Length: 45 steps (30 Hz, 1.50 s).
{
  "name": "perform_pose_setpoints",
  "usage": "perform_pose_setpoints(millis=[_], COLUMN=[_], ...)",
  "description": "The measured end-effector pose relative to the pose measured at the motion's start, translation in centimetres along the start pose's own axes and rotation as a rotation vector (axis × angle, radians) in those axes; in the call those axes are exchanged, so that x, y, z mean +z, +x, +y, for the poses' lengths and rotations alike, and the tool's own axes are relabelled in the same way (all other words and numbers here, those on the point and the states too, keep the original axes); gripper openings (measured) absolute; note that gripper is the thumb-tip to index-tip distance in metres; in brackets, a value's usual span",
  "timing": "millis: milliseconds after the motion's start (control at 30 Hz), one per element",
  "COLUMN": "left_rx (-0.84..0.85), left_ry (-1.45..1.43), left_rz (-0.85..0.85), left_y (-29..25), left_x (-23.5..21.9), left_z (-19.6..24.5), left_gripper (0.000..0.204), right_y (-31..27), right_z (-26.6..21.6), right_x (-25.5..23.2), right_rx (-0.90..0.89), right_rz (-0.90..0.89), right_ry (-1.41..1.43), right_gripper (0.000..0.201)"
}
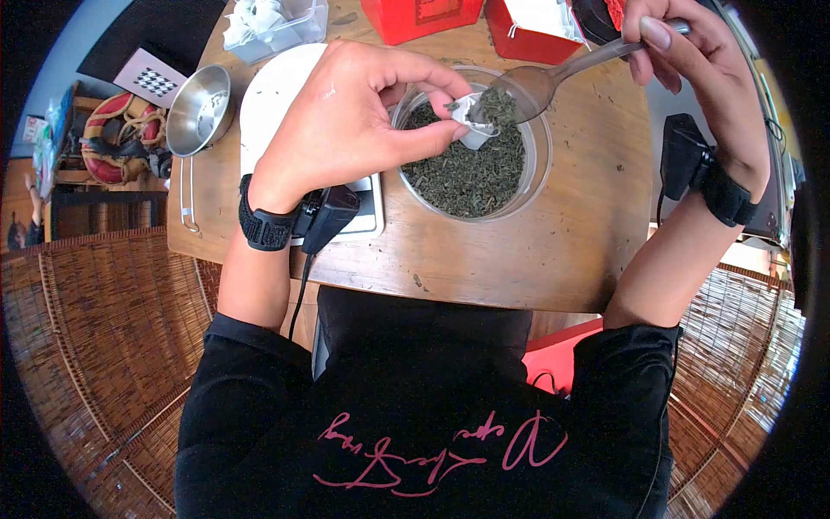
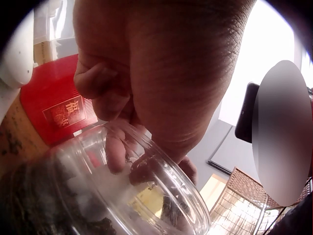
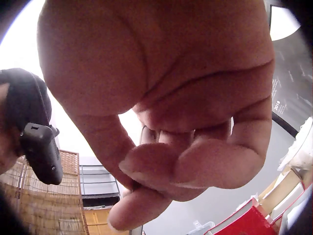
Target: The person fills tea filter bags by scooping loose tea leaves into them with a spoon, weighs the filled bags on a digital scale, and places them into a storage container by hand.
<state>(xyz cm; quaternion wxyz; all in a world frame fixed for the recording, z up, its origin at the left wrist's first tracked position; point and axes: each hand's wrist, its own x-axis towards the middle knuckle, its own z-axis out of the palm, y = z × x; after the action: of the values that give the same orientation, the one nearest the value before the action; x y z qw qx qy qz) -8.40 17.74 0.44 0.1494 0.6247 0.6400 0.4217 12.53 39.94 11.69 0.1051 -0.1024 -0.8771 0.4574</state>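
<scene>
Between thumb and fingers, my left hand [image 1: 346, 117] pinches a small white pouch [image 1: 478, 138] with its mouth upward, over a clear plastic tub [image 1: 543, 169]. Loose dried green leaves [image 1: 467, 183] cover the bottom of the tub. My right hand [image 1: 709, 82] grips a metal spoon [image 1: 596, 59] by the end of its handle. The spoon's bowl carries a heap of the same leaves and overlaps the mouth of the pouch. In the left wrist view the tub's clear wall [image 2: 161, 171] stands in front of the left fingertips; the right wrist view shows curled right fingers [image 3: 215, 164].
A metal pan with a wire handle [image 1: 199, 117] stands at the left. A flat white device [image 1: 373, 216] lies partly under the left wrist. Behind the tub are a red box [image 1: 415, 19], an open red box [image 1: 523, 39] and a clear container of white pouches [image 1: 298, 35]. Leaf crumbs dot the wooden table [image 1: 596, 233].
</scene>
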Motion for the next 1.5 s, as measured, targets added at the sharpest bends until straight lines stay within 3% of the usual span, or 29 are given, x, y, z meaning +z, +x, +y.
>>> perform_pose_setpoints(millis=[400,467,667,800,867,1100,1167,1267,1500], left_rx=[0.051,0.212,0.310,0.259,0.259,0.205,0.376,0.435,0.302], left_ry=[-0.133,-0.008,0.005,0.042,0.077,0.008,0.064,0.042,0.099], left_rz=[0.088,0.062,0.045,0.049,0.076,0.027,0.048,0.067,0.096], left_y=[0.2,0.4,0.5,0.2,0.1,0.1,0.4,0.5,0.3], left_x=[0.1,-0.4,-0.1,-0.1,0.0,-0.1,0.1,0.4,0.0], left_z=[0.2,-0.1,-0.2,0.3,0.3,0.9,0.4,-0.3,0.1], left_gripper=[0.032,0.029,0.029,0.033,0.024,0.020,0.021,0.014,0.008], right_y=[-1.0,-1.0,-0.5,-0.1,-0.2,0.2,0.8,0.4,-1.6], right_z=[0.5,0.3,-0.4,-1.4,-2.0,-2.1,-3.5,-3.0,0.1], right_x=[-0.5,-0.2,0.9,2.5,3.2,3.5,5.5,5.0,0.8], right_rx=[-0.014,-0.015,-0.019,-0.024,-0.025,-0.033,-0.037,-0.038,-0.048], right_rz=[-0.079,-0.091,-0.131,-0.156,-0.168,-0.215,-0.227,-0.247,-0.300], right_ry=[-0.073,-0.086,-0.122,-0.148,-0.160,-0.203,-0.216,-0.233,-0.275], right_gripper=[0.017,0.017,0.017,0.017,0.018,0.018,0.018,0.018,0.018])
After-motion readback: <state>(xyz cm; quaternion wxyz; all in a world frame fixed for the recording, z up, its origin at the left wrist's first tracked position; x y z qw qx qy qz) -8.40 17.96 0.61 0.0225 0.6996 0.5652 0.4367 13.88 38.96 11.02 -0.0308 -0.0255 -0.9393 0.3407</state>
